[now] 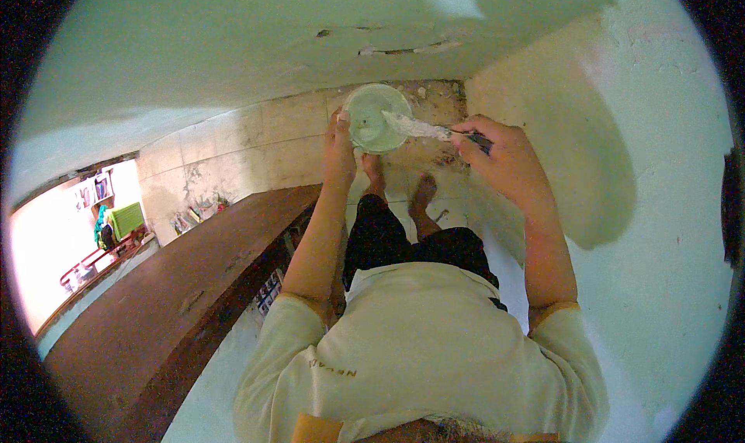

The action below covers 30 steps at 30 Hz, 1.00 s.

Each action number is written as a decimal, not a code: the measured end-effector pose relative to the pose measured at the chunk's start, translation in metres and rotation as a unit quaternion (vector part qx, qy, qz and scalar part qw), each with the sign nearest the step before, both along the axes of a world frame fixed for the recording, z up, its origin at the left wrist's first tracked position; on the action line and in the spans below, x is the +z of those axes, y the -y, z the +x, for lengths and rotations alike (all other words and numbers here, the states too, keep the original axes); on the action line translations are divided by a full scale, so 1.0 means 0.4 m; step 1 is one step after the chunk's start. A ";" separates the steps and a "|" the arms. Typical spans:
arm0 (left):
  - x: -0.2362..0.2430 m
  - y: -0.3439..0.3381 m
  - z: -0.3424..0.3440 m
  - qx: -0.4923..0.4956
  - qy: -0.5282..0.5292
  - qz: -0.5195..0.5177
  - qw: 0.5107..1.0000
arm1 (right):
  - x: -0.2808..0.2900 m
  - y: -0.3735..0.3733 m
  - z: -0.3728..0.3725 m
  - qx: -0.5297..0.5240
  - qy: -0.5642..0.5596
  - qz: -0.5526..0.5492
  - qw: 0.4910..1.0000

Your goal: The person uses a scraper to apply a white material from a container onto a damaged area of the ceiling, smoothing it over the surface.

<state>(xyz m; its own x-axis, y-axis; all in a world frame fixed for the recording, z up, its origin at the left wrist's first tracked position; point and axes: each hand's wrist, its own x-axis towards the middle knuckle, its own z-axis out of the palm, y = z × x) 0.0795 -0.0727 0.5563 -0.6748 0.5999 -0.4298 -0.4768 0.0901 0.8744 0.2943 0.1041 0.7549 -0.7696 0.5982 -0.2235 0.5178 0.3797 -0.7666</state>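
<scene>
A round pale-green plastic bowl (pixel 357 138) is in my left hand (pixel 339 140), which grips its left rim. Some whitish paste seems to be smeared inside it. In my right hand (pixel 500 156) I grip the dark handle of a putty knife (pixel 423 128). Its blade is coated in lumpy white paste, and the tip reaches over the right side of the bowl. Ahead of my hands, the green wall (pixel 295 70) has a long, rough crack (pixel 403 51) with pale edges.
A brown wooden top (pixel 186 295) runs along my left. On my right, a light wall (pixel 667 288) meets the green one in a corner. My bare feet (pixel 422 194) stand on pale tiles below the bowl. A bright opening (pixel 46 225) with a green crate-like thing (pixel 128 219) lies far left.
</scene>
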 end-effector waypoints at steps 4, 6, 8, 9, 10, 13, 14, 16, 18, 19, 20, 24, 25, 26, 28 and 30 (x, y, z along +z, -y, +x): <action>0.076 -0.023 0.013 -0.053 -0.106 -0.024 0.993 | 0.021 0.006 -0.067 0.035 0.059 0.049 0.996; 0.043 -0.006 0.007 -0.042 -0.103 -0.025 0.994 | 0.018 0.012 -0.084 0.054 0.037 0.062 0.996; 0.040 -0.002 0.005 -0.061 -0.107 -0.069 0.990 | -0.023 0.012 -0.087 0.063 0.000 0.087 0.994; 0.076 -0.004 0.003 -0.080 -0.117 -0.115 0.983 | -0.030 0.010 -0.100 0.072 0.008 0.075 0.995; 0.080 -0.007 0.004 -0.078 -0.119 -0.111 0.984 | -0.035 0.011 -0.108 0.082 0.016 0.063 0.995; 0.072 -0.005 0.017 -0.026 -0.119 -0.003 0.993 | -0.050 0.012 -0.140 0.097 0.013 0.016 0.995; 0.077 -0.006 0.018 -0.033 -0.119 -0.007 0.992 | -0.061 0.006 -0.144 0.095 0.013 0.000 0.995; 0.108 -0.005 0.024 -0.043 -0.119 -0.014 0.992 | -0.069 -0.011 -0.149 0.090 0.005 -0.062 0.994; 0.099 0.007 0.021 -0.047 -0.137 -0.024 0.989 | -0.088 -0.036 -0.154 0.098 0.013 -0.100 0.990; 0.089 0.014 0.019 -0.049 -0.145 -0.030 0.988 | -0.100 -0.052 -0.154 0.106 0.025 -0.107 0.988; 0.071 0.010 0.018 -0.046 -0.146 -0.016 0.988 | -0.109 -0.068 -0.158 0.109 0.036 -0.112 0.987; 0.043 0.014 0.017 -0.037 -0.137 0.002 0.990 | -0.089 -0.085 -0.166 0.044 0.037 -0.268 0.962; 0.044 0.014 0.015 -0.041 -0.132 -0.001 0.990 | -0.087 -0.089 -0.170 0.030 0.036 -0.293 0.955; 0.010 0.017 0.008 -0.012 -0.099 0.014 0.995 | -0.084 -0.092 -0.165 0.012 0.037 -0.317 0.947; -0.022 -0.002 0.024 0.022 -0.037 0.020 0.999 | -0.112 -0.115 -0.162 0.027 0.050 -0.305 0.951; 0.100 -0.028 0.036 0.013 -0.009 -0.031 0.999 | -0.153 -0.147 -0.130 -0.007 0.062 -0.315 0.947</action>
